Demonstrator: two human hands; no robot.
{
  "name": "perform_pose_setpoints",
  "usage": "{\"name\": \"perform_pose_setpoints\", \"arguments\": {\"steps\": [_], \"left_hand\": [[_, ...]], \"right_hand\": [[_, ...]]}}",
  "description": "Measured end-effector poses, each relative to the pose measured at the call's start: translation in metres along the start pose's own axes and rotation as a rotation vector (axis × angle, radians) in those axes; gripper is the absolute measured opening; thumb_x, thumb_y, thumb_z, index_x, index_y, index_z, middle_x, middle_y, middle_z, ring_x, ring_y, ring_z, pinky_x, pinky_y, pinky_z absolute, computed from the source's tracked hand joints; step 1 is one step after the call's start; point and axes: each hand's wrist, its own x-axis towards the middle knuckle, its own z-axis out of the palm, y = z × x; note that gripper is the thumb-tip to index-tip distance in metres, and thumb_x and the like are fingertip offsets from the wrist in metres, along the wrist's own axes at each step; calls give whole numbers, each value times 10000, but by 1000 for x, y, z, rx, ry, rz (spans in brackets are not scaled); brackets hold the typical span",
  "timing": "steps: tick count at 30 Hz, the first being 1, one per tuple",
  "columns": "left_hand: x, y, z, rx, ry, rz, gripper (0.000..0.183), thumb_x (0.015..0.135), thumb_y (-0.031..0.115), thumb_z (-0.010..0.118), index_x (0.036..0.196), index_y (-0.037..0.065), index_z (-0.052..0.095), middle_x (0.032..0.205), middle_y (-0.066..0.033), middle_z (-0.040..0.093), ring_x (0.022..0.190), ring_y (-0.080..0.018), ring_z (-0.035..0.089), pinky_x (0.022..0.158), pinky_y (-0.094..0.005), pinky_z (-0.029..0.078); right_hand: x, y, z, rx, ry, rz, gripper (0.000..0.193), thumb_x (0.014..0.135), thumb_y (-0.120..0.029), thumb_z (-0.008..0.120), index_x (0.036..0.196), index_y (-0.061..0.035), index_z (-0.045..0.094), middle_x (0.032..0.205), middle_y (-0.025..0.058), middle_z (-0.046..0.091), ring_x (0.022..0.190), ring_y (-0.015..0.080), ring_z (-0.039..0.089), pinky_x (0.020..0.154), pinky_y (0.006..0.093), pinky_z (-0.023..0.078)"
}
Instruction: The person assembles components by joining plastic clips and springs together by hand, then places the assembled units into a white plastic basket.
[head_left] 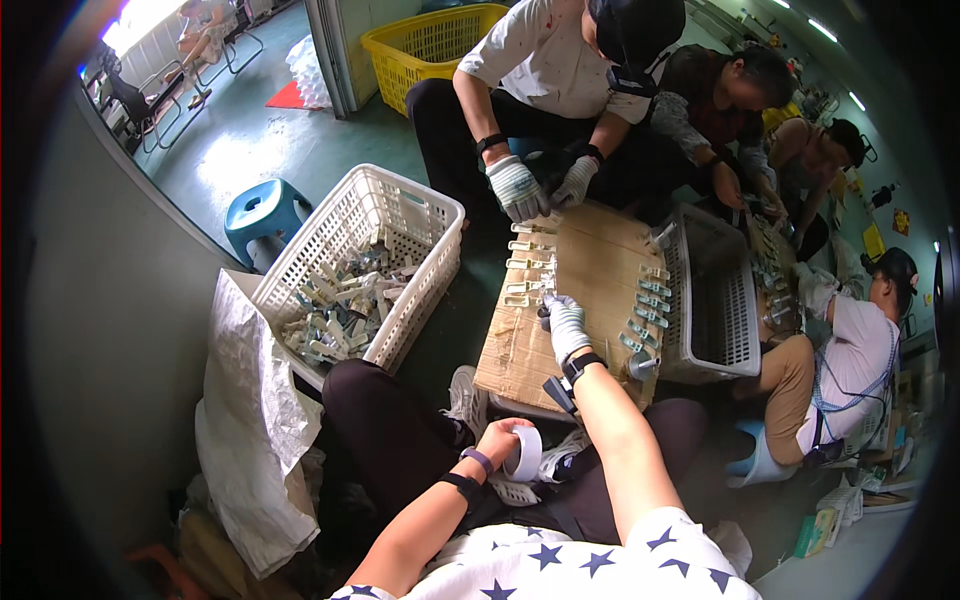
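Note:
My bare left hand (497, 440) is closed around a roll of white tape (524, 456) above my lap. My right hand (567, 326), in a pale knitted glove, reaches onto a cardboard sheet (580, 350). Its fingers are bent together beside a row of pale clips (530, 265) along the board's left side; what they pinch, if anything, is too small to tell. Greyer clips (648, 305) line the right side. Across the board, a co-worker's gloved hands (540, 190) come together near the far end of the left row.
At left stands a white basket (408, 310) heaped with loose clips, a woven sack (255, 420) beside it. A grey crate (712, 300) adjoins the board's right side. A blue stool (262, 210) and yellow basket (430, 40) stand farther off. Several people sit along the right.

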Motion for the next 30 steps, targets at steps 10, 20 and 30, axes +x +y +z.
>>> {"name": "perform_pose_setpoints", "arguments": {"steps": [10, 20, 30], "left_hand": [[7, -4, -5, -37, -7, -28, 285, 737, -123, 475, 938, 11, 627, 856, -61, 644, 768, -145, 614, 712, -257, 491], [10, -8, -5, -35, 11, -26, 323, 708, -167, 438, 907, 11, 621, 849, -67, 642, 759, -159, 618, 698, -281, 501], [8, 0, 3, -30, -8, -36, 337, 702, -162, 419, 910, 8, 622, 850, -72, 642, 762, -166, 618, 704, -286, 500]], "right_hand": [[8, -4, 4, -81, -16, 107, 106, 840, -146, 571, 769, -71, 549, 571, 20, 530, 392, 82, 419, 358, 228, 337], [15, -6, 5, -242, -24, 193, 138, 806, -168, 574, 759, -38, 577, 542, 54, 549, 401, 131, 482, 370, 270, 362], [49, 23, -16, -581, 69, 157, 166, 792, -160, 603, 695, -27, 582, 561, 43, 555, 413, 123, 474, 372, 284, 358]]}}
